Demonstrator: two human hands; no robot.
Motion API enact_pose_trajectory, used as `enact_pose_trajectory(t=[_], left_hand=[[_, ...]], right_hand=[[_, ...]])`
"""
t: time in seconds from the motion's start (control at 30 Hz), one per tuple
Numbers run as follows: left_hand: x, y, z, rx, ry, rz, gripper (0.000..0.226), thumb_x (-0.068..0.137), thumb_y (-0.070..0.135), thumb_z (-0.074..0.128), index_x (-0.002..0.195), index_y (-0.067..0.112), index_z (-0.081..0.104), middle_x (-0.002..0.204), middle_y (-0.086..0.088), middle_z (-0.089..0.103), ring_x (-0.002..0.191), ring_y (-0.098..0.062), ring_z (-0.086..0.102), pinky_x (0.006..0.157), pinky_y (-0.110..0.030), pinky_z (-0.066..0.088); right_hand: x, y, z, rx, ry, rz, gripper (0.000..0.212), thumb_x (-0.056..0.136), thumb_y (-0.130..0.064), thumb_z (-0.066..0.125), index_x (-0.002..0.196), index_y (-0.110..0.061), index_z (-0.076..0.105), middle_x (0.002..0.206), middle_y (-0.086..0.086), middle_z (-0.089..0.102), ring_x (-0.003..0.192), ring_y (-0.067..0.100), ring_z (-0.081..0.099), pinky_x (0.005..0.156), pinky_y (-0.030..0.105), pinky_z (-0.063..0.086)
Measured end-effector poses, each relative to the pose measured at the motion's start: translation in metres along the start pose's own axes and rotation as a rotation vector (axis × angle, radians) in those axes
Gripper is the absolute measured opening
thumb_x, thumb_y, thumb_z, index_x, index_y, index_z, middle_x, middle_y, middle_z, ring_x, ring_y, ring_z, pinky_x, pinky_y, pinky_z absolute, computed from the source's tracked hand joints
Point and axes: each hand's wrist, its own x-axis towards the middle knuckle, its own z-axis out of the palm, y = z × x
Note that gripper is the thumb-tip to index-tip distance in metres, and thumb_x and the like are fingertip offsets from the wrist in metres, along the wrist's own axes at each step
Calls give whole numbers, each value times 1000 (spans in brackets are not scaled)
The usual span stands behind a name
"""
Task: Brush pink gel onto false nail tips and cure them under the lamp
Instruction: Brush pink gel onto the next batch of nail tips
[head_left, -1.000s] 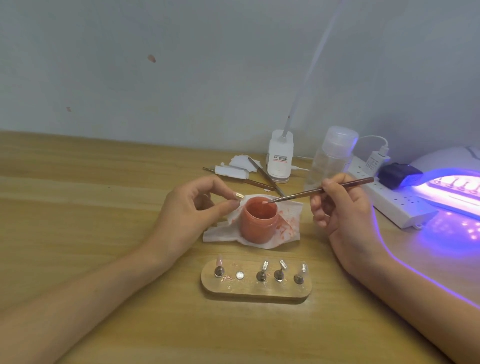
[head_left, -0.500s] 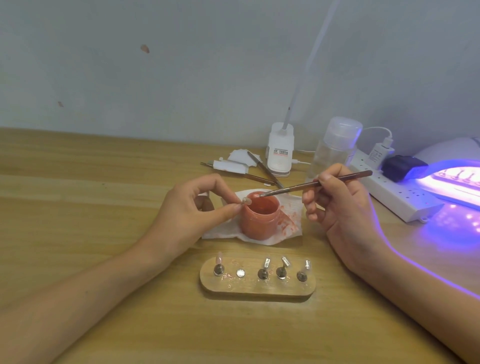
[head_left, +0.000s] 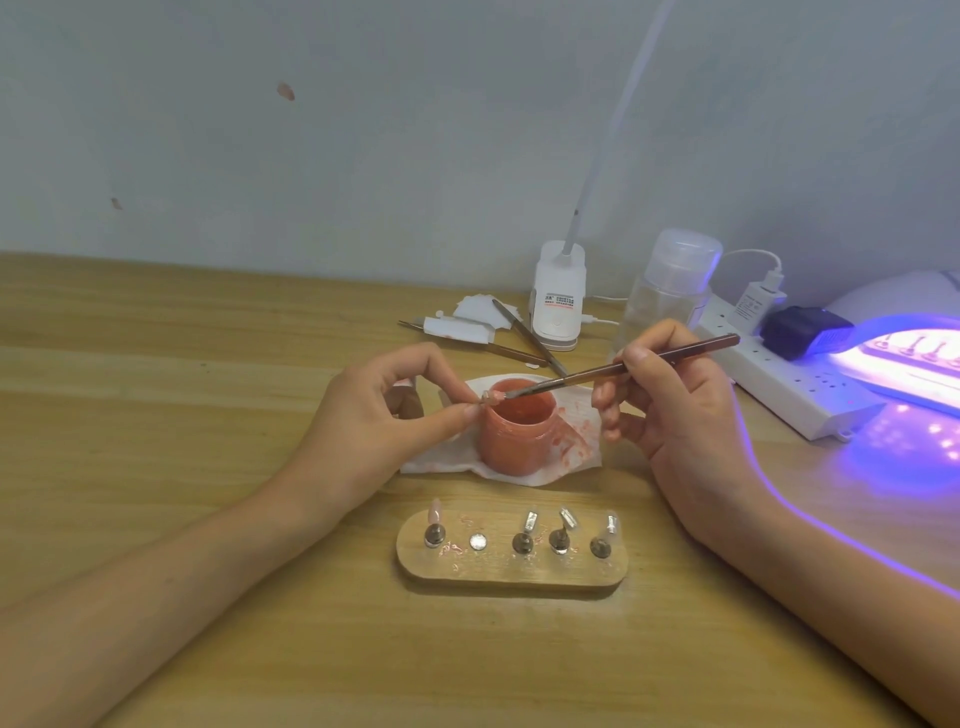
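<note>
At the far edge of a wooden table (head_left: 156, 415), against a grey wall (head_left: 363, 156): white scraps (head_left: 480, 310) and tweezers (head_left: 527, 335), a white clip-on device (head_left: 558, 296) and a clear capped bottle (head_left: 670, 291). To the right, a white power strip (head_left: 779, 389) carries a black plug (head_left: 802, 330) and a white charger (head_left: 756, 306).

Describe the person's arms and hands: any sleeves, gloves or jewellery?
Both forearms are bare, no sleeve in view. The left hand and right hand wear no gloves, rings or watch. Violet light from the white domed curing lamp edges the right forearm.

Wooden table (head_left: 156, 415) with stained tissue (head_left: 576, 441), oval nail stand (head_left: 509, 577), power strip (head_left: 789, 395), glowing lamp (head_left: 904, 301).
</note>
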Motion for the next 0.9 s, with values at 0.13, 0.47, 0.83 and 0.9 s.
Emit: enact_pose_trajectory(t=[0.13,0.47,0.83,0.9], left_hand=[[1,1,0,3,-5,-7,15,71,33,77,75,22,69,83,-30,62,67,-44,49,58,-50,42],[1,2,0,-29,-35,-52,17,71,33,77,74,20,67,83,-33,61,60,-25,41,60,-36,34],[1,-3,-1,-25,-36,-24,24,69,42,78,76,22,67,83,-29,63,57,-22,39,58,-34,33],[1,-3,-1,-28,-38,-21,25,69,43,78,77,22,68,82,-31,62,57,-24,39,58,-35,33]], right_hand=[[0,0,-1,23,19,-9,19,100,-14,50,81,-18,51,62,5,62,55,13,57,48,21,47],[1,-1,-1,24,-11,-26,15,94,-20,53,79,-23,55,64,6,64,56,14,58,49,22,48],[-1,0,1,-31,-29,-39,18,94,-19,53,77,-25,56,63,3,63,58,15,60,49,22,48],[0,1,-1,-46,2,-32,20,97,-16,52,78,-22,54,62,3,63,58,14,59,49,21,47]])
